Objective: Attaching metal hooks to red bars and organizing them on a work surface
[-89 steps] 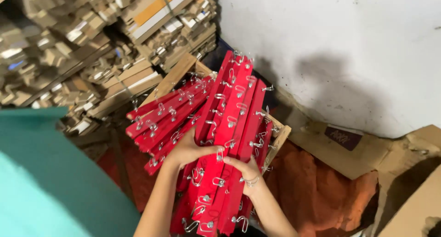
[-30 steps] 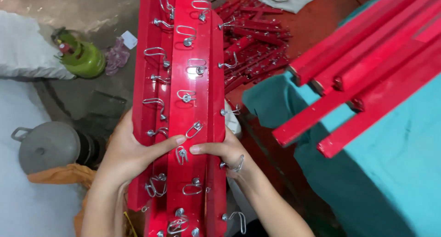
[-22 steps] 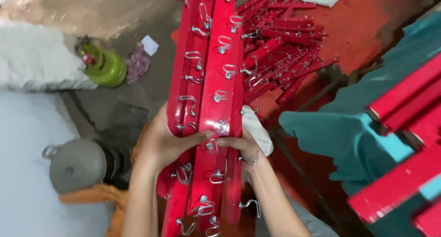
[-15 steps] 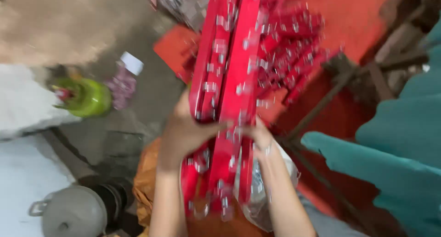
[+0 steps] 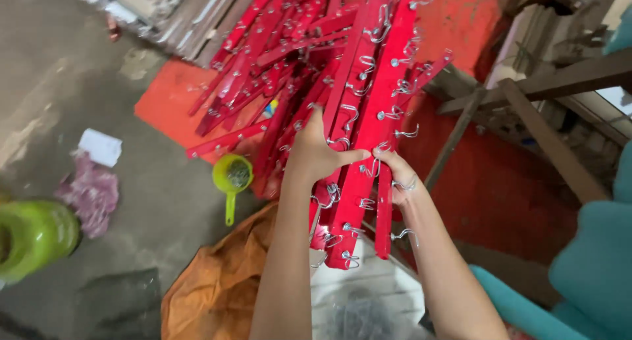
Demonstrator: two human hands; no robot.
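A grey concrete floor (image 5: 79, 70) is lying under a red mat (image 5: 164, 103), an orange sack (image 5: 217, 281) and a green cylinder (image 5: 33, 238), while wooden beams (image 5: 526, 83) are crossing at right beside teal cloth (image 5: 592, 267).

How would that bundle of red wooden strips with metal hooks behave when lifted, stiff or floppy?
Probably stiff: the bundle of red wooden strips with metal hooks stays straight past the left hand and right hand. It may be fairly heavy, since both hands grip it. The metal hooks stick out, so they would likely snag on the pile of red strips on the floor.
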